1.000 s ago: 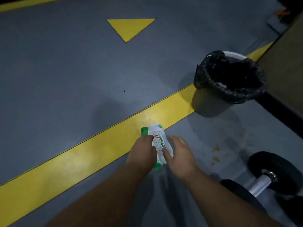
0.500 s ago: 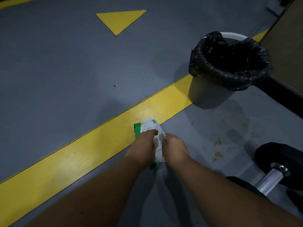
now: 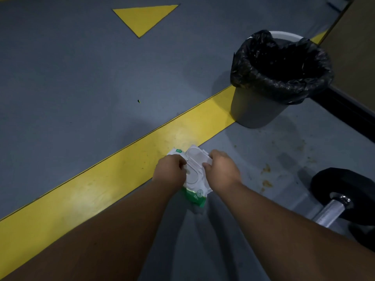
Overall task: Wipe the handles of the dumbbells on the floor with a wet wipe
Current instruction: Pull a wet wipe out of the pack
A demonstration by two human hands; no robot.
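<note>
I hold a white and green wet wipe pack (image 3: pixel 195 186) above the floor with both hands. My left hand (image 3: pixel 170 173) grips its left side. My right hand (image 3: pixel 221 170) pinches the white plastic lid (image 3: pixel 195 157), which is flipped up and open. No wipe sticks out of the opening. A dumbbell lies on the floor at the lower right, showing one black weight (image 3: pixel 345 191) and a knurled metal handle (image 3: pixel 329 212); its near end is hidden behind my right forearm.
A grey bin lined with a black bag (image 3: pixel 280 63) stands at the upper right on a wide yellow floor stripe (image 3: pixel 101 183). A yellow triangle (image 3: pixel 143 16) marks the grey floor farther away. A dark wall base (image 3: pixel 349 112) runs along the right.
The pack was turned so its lid side faces up, and my right hand flipped the lid open. The view shifted slightly toward the bin.
</note>
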